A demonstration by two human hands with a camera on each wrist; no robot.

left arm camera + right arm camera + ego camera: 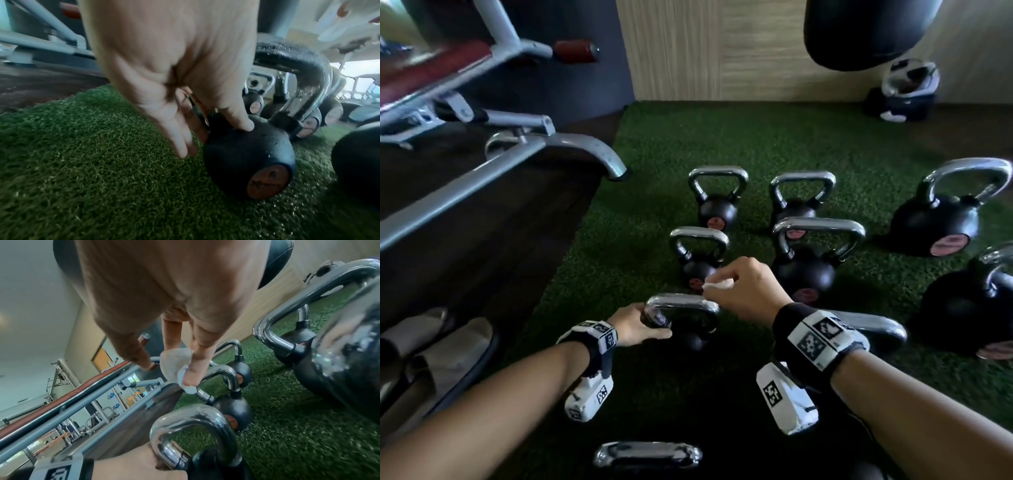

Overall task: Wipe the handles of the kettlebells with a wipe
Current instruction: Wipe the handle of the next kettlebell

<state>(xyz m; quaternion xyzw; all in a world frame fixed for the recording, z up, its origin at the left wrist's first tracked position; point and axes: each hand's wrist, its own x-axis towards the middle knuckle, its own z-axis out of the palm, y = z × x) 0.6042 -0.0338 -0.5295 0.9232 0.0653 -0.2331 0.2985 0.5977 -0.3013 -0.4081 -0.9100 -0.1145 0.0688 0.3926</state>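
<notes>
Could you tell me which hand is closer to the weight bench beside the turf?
The left. The left hand steadies the small kettlebell at the turf's edge, on the side where the weight bench stands; the right hand, pinching the wipe, is farther over the turf.

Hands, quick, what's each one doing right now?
Left hand: steadying the nearest kettlebell, thumb and fingers against it.
Right hand: pinching the white wipe above that kettlebell's handle.

Grey weight bench (pixel 493 113) left, green turf (pixel 619 240), black punching bag (pixel 866 31) top right, maybe sandals (pixel 448 346) bottom left.
</notes>
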